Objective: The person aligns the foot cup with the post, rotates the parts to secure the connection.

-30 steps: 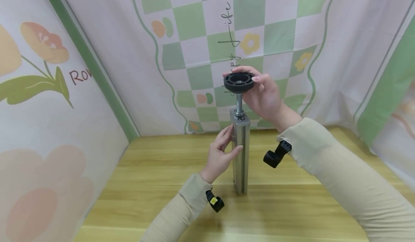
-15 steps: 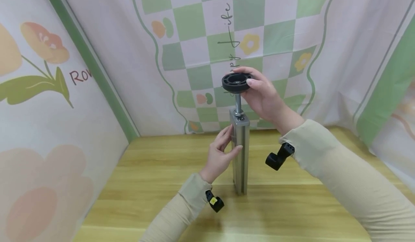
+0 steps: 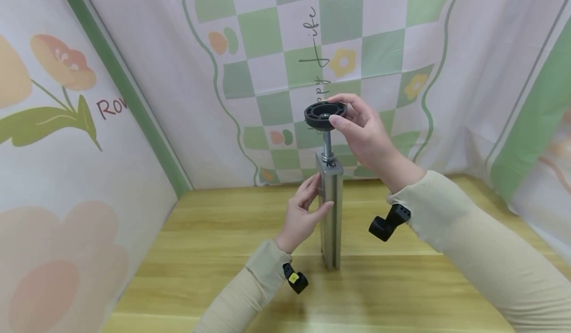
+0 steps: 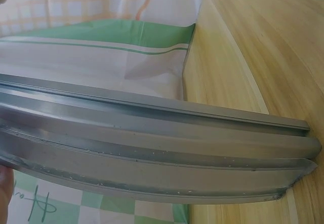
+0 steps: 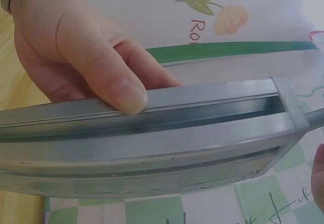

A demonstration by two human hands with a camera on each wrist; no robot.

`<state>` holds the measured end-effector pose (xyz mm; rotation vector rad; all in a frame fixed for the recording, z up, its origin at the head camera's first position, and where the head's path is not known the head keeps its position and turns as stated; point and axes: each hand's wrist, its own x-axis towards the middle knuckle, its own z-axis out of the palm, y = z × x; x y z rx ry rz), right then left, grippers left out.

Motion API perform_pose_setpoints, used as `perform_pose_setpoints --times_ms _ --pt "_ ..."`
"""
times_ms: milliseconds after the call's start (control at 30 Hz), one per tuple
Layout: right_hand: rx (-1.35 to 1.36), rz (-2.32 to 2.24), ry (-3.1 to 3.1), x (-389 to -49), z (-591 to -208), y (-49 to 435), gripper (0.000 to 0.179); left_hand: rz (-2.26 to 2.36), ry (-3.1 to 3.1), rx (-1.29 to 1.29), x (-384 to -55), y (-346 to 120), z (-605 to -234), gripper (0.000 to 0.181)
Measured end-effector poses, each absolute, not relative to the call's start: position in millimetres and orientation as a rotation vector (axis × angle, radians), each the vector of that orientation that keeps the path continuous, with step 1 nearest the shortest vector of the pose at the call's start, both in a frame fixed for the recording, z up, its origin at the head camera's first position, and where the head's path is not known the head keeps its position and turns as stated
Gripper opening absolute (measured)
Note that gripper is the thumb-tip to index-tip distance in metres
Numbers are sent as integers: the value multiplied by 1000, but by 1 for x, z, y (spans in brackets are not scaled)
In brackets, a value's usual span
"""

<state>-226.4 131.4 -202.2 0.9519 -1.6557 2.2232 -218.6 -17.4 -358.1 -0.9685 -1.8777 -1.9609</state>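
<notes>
An aluminium profile (image 3: 332, 214) stands upright on the wooden table, with slots along its sides and an end plate on top. From that plate rises a threaded rod (image 3: 327, 144) bearing a round black leveling foot (image 3: 318, 122), its ribbed hollow underside facing up. My right hand (image 3: 368, 137) pinches the foot's rim, thumb at the near edge and fingers behind. Lower down, my left hand (image 3: 301, 216) holds the profile between thumb and fingers. The right wrist view shows the left thumb (image 5: 129, 95) pressed on the metal edge. In the left wrist view the profile (image 4: 152, 143) runs down to the table.
The wooden table (image 3: 200, 263) extends around the profile's base. Behind it hangs a printed curtain (image 3: 267, 70) with green checks, and another printed panel (image 3: 58, 174) closes off the left. Small black wrist cameras sit on both sleeves.
My right thumb has moved left across the near rim of the foot while the right wrist shifted slightly right and down. The left hand and profile stay in place.
</notes>
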Motion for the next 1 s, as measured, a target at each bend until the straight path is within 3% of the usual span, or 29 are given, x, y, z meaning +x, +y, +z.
perform_pose_setpoints --times_ms 1000 --pt "501 1623 -1884 -211 -195 111 40 -1952 -1875 -985 -220 -17 -358 60"
